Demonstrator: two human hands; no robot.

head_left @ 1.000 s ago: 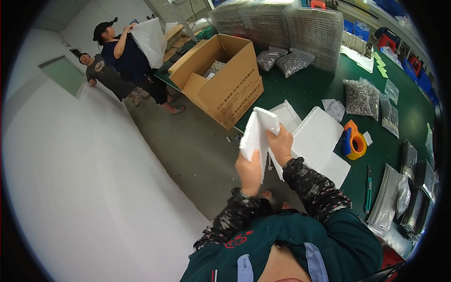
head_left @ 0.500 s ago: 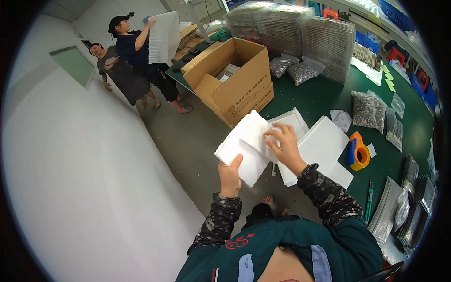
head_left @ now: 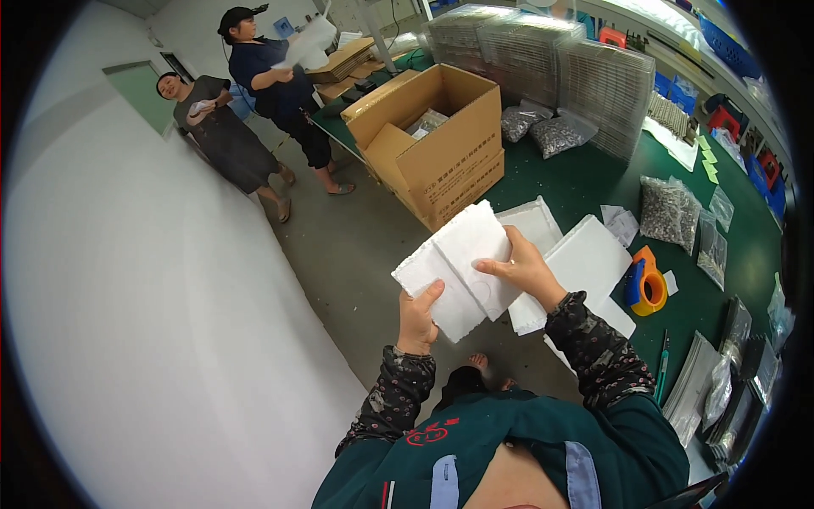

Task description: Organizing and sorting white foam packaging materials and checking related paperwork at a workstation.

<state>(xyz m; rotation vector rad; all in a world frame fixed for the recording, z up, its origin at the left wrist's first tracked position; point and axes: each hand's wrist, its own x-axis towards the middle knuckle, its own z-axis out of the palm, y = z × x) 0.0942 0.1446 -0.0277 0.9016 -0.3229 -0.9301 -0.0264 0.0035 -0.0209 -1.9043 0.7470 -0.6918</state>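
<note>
Together, the left grip [head_left: 418, 318] and right grip [head_left: 524, 265] clasp flat white foam pieces [head_left: 434, 273] before the brown cardboard box [head_left: 454, 165].

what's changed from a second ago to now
The white foam has turned from nearly edge-on to face the camera, showing a line across it. The right hand, fingers spread over it half a second ago, now grips its right side, thumb on top. The left hand keeps hold of the other side. The cardboard box, tape dispenser and knife stay put on the table.
</note>
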